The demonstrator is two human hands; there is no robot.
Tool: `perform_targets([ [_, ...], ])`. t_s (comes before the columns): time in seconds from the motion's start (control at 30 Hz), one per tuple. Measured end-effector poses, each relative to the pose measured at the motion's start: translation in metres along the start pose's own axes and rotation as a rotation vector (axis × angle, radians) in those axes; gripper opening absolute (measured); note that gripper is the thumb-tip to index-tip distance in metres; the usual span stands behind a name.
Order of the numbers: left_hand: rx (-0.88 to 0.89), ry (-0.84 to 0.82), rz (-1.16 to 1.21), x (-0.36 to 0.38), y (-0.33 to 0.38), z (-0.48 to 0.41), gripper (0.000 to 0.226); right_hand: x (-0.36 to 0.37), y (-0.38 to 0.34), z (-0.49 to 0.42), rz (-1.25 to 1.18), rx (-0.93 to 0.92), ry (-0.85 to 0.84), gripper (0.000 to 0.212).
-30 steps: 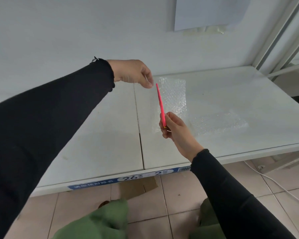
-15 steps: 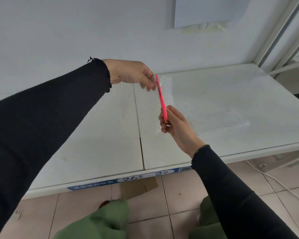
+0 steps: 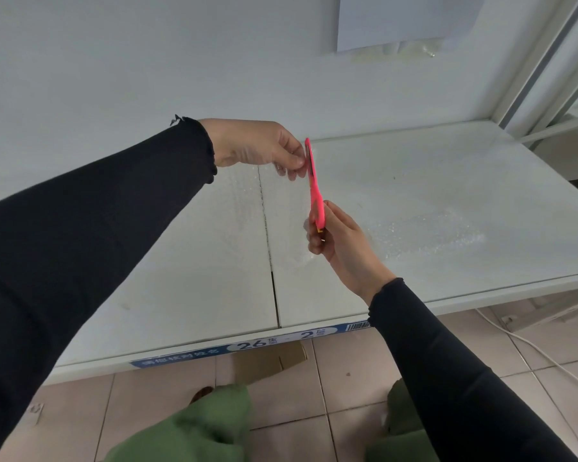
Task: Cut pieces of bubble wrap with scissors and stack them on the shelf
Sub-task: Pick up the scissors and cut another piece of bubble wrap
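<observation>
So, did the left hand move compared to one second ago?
Yes. The left hand shifted right, toward the scissors; judged against the shelf seam, its fingertips now reach further past it.

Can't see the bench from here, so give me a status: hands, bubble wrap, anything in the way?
Left hand pinching held bubble wrap top. Right hand gripping pink scissors at its edge. Cut pieces on shelf. Nothing blocking.

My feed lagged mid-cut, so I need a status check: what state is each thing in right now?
Left hand: raised, fingertips pinching the hanging bubble wrap sheet.
Bubble wrap sheet: held up above the shelf, hanging to the left of the scissors.
Pink scissors: seen edge-on, tips up, beside the left fingertips.
Right hand: grip closed on the scissors handle.
Cut bubble wrap: lying flat on the shelf.
Shelf: white, label strip on its front edge.
</observation>
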State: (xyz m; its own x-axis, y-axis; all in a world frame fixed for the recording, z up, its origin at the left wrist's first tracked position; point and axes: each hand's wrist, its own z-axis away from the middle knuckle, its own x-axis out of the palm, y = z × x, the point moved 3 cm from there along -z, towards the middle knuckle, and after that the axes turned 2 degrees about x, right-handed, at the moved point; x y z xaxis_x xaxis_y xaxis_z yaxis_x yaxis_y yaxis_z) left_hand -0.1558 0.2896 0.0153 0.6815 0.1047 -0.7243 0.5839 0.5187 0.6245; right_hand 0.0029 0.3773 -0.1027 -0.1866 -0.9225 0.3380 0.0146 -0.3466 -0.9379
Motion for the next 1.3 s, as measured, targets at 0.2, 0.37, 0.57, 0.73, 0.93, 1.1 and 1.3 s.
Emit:
perform_targets([
  [0.2, 0.012, -0.005, -0.006, 0.007, -0.004, -0.004, 0.023, -0.002, -0.001, -0.003, -0.015, 0.005, 0.014, 0.021],
  [0.37, -0.001, -0.007, 0.009, 0.007, -0.004, -0.003, 0.022, -0.002, -0.001, -0.004, -0.032, 0.025, 0.022, 0.024],
  [0.57, -0.1, 0.016, -0.111, 0.005, -0.016, -0.005, 0.017, 0.0, -0.001, -0.004, -0.063, 0.05, 0.014, 0.026],
  [0.73, -0.242, 0.377, -0.502, 0.0, -0.044, -0.008, 0.056, -0.001, -0.003, -0.004, -0.012, 0.043, 0.008, 0.016],
  [0.93, -0.107, 0.749, 0.428, 0.038, -0.038, 0.036, 0.049, -0.002, -0.004, 0.002, 0.42, -0.123, 0.093, 0.027],
  [1.1, -0.109, 0.751, 0.709, 0.101, -0.05, 0.091, 0.018, 0.012, 0.007, 0.015, 0.979, -0.273, 0.167, 0.021],
  [1.3, -0.305, 0.801, 0.743, 0.148, -0.108, 0.127, 0.012, 0.038, 0.052, 0.02, 1.204, -0.281, -0.02, 0.023],
])
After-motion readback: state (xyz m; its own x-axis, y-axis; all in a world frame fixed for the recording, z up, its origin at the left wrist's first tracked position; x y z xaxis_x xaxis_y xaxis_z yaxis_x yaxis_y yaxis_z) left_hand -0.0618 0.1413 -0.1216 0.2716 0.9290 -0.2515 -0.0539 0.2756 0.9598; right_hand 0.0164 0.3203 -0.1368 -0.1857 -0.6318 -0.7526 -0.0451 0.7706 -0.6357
